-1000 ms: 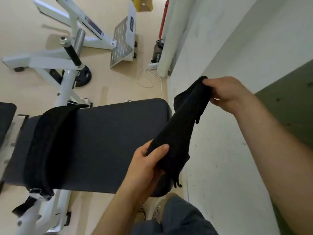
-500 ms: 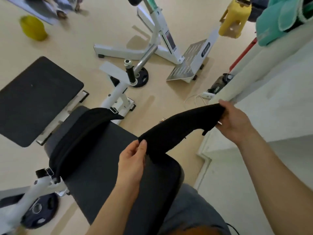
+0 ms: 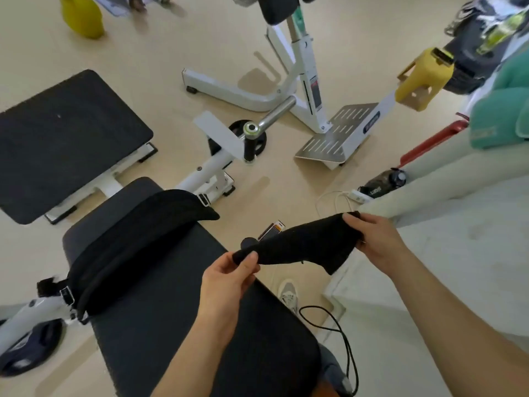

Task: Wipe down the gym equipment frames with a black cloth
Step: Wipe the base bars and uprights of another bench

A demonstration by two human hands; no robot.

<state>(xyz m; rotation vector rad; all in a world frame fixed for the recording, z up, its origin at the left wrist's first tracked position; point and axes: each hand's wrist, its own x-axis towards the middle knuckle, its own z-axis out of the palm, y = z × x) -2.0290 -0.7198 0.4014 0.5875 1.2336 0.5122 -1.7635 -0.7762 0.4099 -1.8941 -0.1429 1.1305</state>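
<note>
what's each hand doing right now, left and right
Left hand: pinches one end of the black cloth.
Right hand: grips the other end of the cloth.

Top left, floor: yellow jug (image 3: 83, 17)
Right, floor: yellow stool (image 3: 423, 78)
By the wall: dark bottle (image 3: 383, 183), just beside a white power strip (image 3: 357, 196)
Near: pale shoe (image 3: 289, 293); black cable (image 3: 347, 349) looping beside it
</note>
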